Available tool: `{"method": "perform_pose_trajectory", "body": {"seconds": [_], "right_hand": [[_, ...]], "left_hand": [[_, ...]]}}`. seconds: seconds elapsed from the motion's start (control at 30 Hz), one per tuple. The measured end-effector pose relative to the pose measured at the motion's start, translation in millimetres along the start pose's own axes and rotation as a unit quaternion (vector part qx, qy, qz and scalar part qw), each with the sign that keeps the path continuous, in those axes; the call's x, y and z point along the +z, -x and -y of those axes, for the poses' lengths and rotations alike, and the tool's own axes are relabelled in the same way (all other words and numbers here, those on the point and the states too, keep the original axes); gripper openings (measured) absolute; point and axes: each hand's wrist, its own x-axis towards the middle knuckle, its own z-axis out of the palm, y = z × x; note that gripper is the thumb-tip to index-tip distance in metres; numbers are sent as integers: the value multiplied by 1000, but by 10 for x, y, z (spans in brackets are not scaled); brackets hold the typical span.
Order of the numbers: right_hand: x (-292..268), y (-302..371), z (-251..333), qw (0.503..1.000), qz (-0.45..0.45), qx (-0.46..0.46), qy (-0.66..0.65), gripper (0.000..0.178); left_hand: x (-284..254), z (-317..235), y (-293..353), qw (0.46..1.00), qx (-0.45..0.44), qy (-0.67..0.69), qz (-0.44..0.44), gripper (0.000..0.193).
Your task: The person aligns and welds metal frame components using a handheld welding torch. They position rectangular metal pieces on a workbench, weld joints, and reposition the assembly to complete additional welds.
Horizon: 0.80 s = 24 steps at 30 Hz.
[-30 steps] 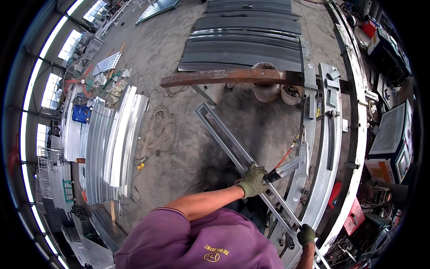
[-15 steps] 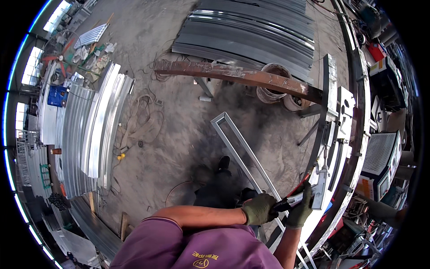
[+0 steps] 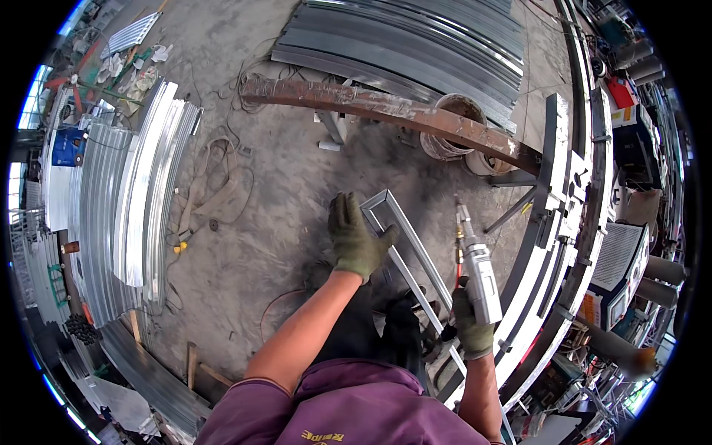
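My left hand (image 3: 356, 238), in an olive work glove, is open with fingers stretched forward. It is at the near-left side of the mitred corner of a narrow metal tube frame (image 3: 420, 251); whether it touches the frame I cannot tell. In my right hand (image 3: 473, 326), also gloved, is a silver handheld welding gun (image 3: 483, 278). The gun's thin nozzle points forward, away from me, to the right of the frame, and a red hose shows along its left side. The frame's long tubes run back toward my right forearm, where their near part is partly hidden.
A rusty steel beam (image 3: 356, 100) crosses ahead, with stained buckets (image 3: 437, 147) by it. A long white-edged rail bench (image 3: 545, 252) lines the right. Stacked metal sheets (image 3: 400, 52) lie at the back, shiny profiles (image 3: 141, 200) at left. Cables (image 3: 215, 182) trail over the floor.
My left hand has left the gun's rear and reached forward to the frame's corner, opening. My right hand has swung the gun leftward, its nozzle now forward. The view has shifted slightly.
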Motion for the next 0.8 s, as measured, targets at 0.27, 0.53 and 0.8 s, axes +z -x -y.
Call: {"method": "perform_pose_trajectory", "body": {"seconds": [0.27, 0.53, 0.8], "right_hand": [[205, -58, -101, 986, 88, -106, 97, 25], [306, -84, -215, 988, 104, -73, 88, 35], [316, -156, -95, 986, 70, -112, 104, 20]], "left_hand": [[554, 178, -14, 995, 29, 92, 28, 87], [608, 190, -14, 993, 46, 111, -9, 82], [351, -212, 32, 994, -104, 44, 17, 108]]}}
